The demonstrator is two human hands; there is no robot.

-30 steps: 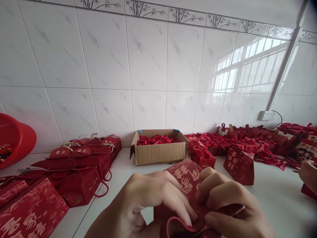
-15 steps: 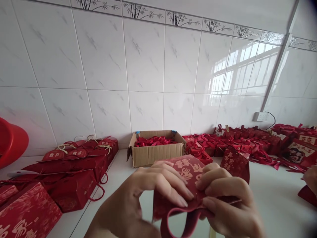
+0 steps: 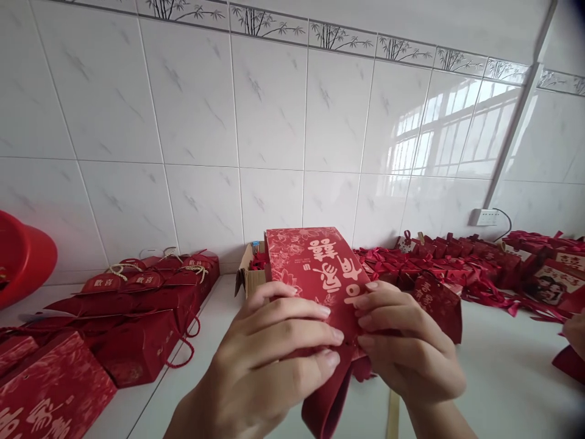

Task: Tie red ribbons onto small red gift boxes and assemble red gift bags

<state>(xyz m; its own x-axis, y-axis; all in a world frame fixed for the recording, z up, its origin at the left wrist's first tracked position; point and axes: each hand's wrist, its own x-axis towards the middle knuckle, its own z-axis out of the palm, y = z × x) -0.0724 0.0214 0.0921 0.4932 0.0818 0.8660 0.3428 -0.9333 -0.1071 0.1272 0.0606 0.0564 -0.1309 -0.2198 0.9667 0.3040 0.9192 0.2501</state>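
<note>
I hold a red paper gift box (image 3: 311, 262) with gold characters up in front of me, its printed face toward the camera. My left hand (image 3: 269, 360) grips its lower left side with the fingers pressed across it. My right hand (image 3: 406, 347) pinches the lower right edge. A red ribbon (image 3: 326, 396) hangs down from under my fingers. Behind the box, a cardboard carton (image 3: 247, 277) of red ribbons is mostly hidden.
Red handled gift bags (image 3: 146, 305) are stacked on the white counter (image 3: 503, 372) at left, with a red basin (image 3: 22, 256) beyond. Many small red boxes (image 3: 457, 262) line the tiled wall at right. Another person's hand (image 3: 574, 332) shows at the right edge. A wall socket (image 3: 483, 216) sits above.
Both hands have lifted the red box upward and tilted it upright, so its printed face now covers the carton. The ribbon now hangs below my fingers.
</note>
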